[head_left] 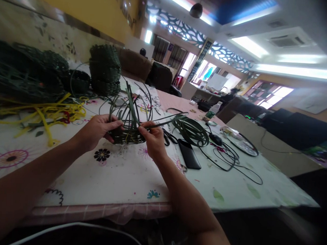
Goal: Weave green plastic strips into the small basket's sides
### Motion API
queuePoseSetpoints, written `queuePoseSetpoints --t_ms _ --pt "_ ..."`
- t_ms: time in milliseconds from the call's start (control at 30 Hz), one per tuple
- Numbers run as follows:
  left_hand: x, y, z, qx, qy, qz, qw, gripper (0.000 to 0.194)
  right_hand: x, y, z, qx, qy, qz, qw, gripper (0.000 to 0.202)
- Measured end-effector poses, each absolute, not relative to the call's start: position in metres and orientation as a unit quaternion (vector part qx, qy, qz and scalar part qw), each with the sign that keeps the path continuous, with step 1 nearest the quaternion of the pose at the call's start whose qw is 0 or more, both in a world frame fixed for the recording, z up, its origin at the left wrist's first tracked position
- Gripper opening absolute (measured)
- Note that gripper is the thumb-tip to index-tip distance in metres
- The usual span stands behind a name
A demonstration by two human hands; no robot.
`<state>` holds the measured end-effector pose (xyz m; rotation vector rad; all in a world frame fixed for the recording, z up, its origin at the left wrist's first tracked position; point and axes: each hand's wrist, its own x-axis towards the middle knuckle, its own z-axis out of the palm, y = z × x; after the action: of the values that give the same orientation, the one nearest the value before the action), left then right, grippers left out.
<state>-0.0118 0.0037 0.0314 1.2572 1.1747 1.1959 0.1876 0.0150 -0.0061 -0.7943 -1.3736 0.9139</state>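
A partly woven dark green basket (131, 136) rests on the table between my hands, with loose strips rising from its rim. My left hand (102, 129) pinches the left side of its wall, thumb on the near edge. On the right side, my right hand (152, 136) has thumb and fingers closed on a green strip (166, 122) at the rim. That strip runs off to the right toward a coil of the same green strip (191, 130). A pair of scissors (169, 137) with black handles lies just right of my right hand.
Finished-looking green woven baskets (105, 70) stand at the back left, beside a heap of yellow strips (45, 115). To the right lie a black phone (189, 154), a computer mouse (216, 139), looped cable (229, 157), a round tray (243, 143) and a bottle (214, 110).
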Motion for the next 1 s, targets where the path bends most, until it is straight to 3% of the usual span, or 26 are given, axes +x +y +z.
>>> queuePoseSetpoints --t_ms 467,567,667,800,1000 --pt "-0.016 0.006 0.027 0.546 0.476 0.489 0.486 0.05 0.188 0.013 -0.005 -0.349 -0.598 0.384 0.611 0.022" --pt "-0.016 0.003 0.026 0.558 0.499 0.538 0.388 0.061 0.187 0.013 -0.006 -0.357 -0.593 0.386 0.61 0.022" --pt "-0.014 -0.003 0.026 0.601 0.498 0.585 0.22 0.064 0.186 0.014 -0.008 -0.356 -0.595 0.38 0.612 0.02" --pt "-0.013 -0.008 0.025 0.718 0.441 0.532 0.082 0.022 0.185 0.014 -0.011 -0.346 -0.597 0.363 0.626 0.018" --pt "-0.02 -0.001 0.018 0.797 0.439 0.414 -0.013 0.049 0.184 0.011 -0.009 -0.342 -0.596 0.355 0.634 0.015"
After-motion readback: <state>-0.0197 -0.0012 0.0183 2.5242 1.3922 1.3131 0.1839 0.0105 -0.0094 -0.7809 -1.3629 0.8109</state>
